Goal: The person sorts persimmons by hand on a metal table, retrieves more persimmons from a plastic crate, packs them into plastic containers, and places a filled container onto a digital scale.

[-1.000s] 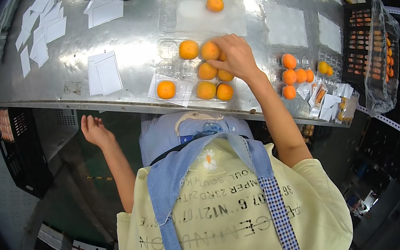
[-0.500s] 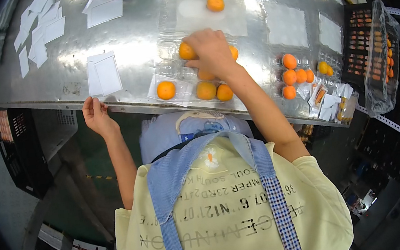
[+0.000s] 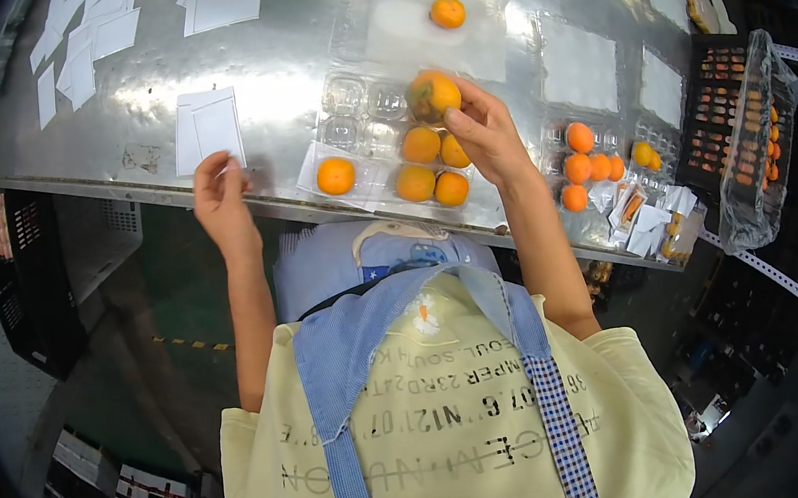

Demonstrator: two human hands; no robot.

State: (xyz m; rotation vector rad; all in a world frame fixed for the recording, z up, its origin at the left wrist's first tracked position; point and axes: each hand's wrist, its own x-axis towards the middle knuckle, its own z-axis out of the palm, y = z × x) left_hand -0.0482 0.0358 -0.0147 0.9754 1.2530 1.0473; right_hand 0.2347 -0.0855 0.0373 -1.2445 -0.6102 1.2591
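Observation:
My right hand [image 3: 489, 131] grips an orange fruit [image 3: 434, 94], raised above a clear plastic tray [image 3: 343, 129]. Several oranges sit in the tray's right part, among them one orange [image 3: 415, 183] near the table edge. Another orange [image 3: 336, 176] rests over a white card at the tray's near left corner. My left hand [image 3: 222, 192] is at the table's front edge, its fingers curled close together beside two white cards [image 3: 207, 133]. Whether anything small is between those fingertips is hidden.
White cards [image 3: 93, 32] lie scattered at the back left. Behind the tray, one orange [image 3: 448, 13] rests on a clear lid [image 3: 391, 33]. Another tray [image 3: 606, 137] with oranges is at the right, before a black crate [image 3: 715, 107]. A black crate [image 3: 16, 289] stands lower left.
My right hand has moved right and holds up an orange from the tray's upper row. My left hand has risen and shifted right, nearer the white cards. The view has shifted slightly.

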